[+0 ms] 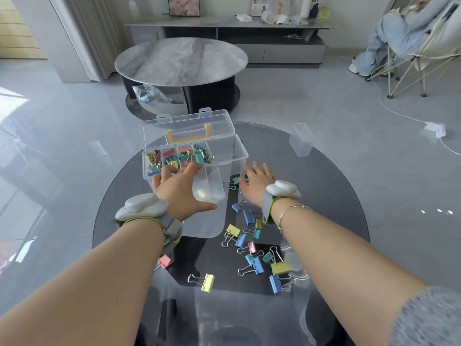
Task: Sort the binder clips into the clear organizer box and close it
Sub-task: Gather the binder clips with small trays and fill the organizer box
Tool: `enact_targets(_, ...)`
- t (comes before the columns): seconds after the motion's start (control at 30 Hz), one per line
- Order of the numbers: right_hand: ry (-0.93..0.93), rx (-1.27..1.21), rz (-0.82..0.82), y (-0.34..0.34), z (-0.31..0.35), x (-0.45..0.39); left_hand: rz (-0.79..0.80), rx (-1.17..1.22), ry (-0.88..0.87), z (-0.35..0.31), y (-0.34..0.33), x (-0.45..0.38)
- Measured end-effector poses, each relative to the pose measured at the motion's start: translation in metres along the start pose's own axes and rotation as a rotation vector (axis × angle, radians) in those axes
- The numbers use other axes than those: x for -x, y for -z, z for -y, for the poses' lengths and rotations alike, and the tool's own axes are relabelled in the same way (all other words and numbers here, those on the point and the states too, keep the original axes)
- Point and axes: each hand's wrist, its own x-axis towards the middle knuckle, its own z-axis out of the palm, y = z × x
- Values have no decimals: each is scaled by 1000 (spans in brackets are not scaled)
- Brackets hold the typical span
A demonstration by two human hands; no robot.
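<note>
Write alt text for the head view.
A person's left hand rests on an open clear plastic organizer box partly filled with coloured binder clips; the right hand reaches beside it. More loose clips lie scattered on the round dark glass table.

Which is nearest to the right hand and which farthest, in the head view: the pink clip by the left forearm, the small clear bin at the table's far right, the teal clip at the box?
1. teal clip, at the fingertips of the right hand.
2. small clear bin, beyond, far right.
3. pink clip, near left.

Left hand [178,189] rests on the open organizer box [239,156]; right hand [254,183] reaches beside it above scattered binder clips [254,245].
</note>
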Motion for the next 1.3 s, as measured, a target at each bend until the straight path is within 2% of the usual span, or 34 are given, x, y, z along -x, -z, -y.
enact_targets(0.17, 42, 26, -27, -14, 2, 29, 5, 17, 6, -1, 4, 7)
enact_targets(0.37, 304, -13, 24, -24, -2, 73, 24, 8, 50, 17, 39, 25)
enact_targets(0.57, 427, -99, -97, -2, 14, 74, 22, -14, 75, 29, 58, 37)
enact_targets(0.67, 481, -125, -46, -2, 42, 61, 40, 4, 76, 30, 57, 38)
enact_targets(0.8, 518, -33, 62, -20, 69, 54, 35, 14, 71, 33, 51, 40)
enact_targets(0.97, 667, 1, 86, -34, 52, 86, 34, 6, 93, 39, 53, 41)
enact_targets(1.1, 654, 36, -37, -26, 41, 105, 9, -4, 99, 33, 58, 37)
enact_targets(1.2, 689, 51, -86, -37, 70, 119, -31, 7, 69, 27, 64, 32)
enact_targets(1.3, 755, 151, -31, -68, 116, 132, -52, 15, 68, 26, 69, 28)
